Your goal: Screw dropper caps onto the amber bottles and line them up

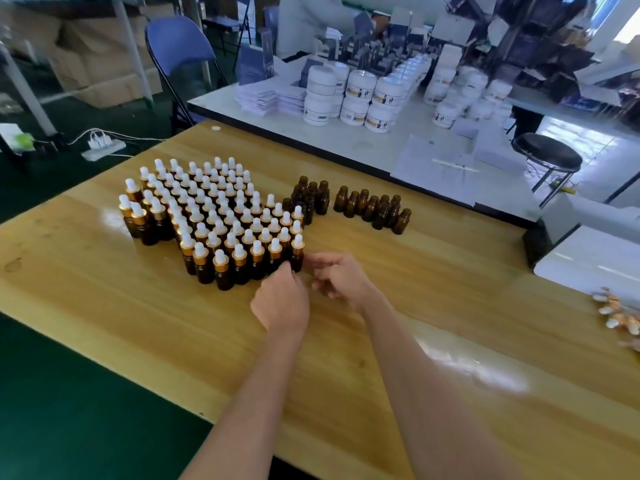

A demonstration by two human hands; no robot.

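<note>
1. Workshop clutter is filling the upper part of the frame, and a long wooden tabletop with a pale yellow grain [415, 306] is running across the middle and lower part.
2. A dense block of small amber glass bottles with gold collars and white rubber dropper caps [214, 216] is standing upright in tight rows at centre left of the frame.
3. Uncapped amber glass bottles with open necks [374, 206] are standing in two loose clusters just right of that block, one touching its upper right corner and the other a little apart, further right.
4. Loose gold-and-white dropper caps [616, 313] are lying in a small heap at the far right edge of the table, well apart from the bottles.
5. The left hand [282, 301] is reaching up from the lower centre, its fingertips pinched together against the base of the nearest capped bottle at the block's lower right corner.
6. The right hand [341, 277] is sitting just beside the left, fingers loosely curled and slightly apart, gripping nothing that shows.
7. White round plastic jars with printed labels [356, 98] are sitting stacked on a white table [242, 109] behind, in the upper centre.
8. A blue folding chair [176, 43] is standing at upper left.
</note>
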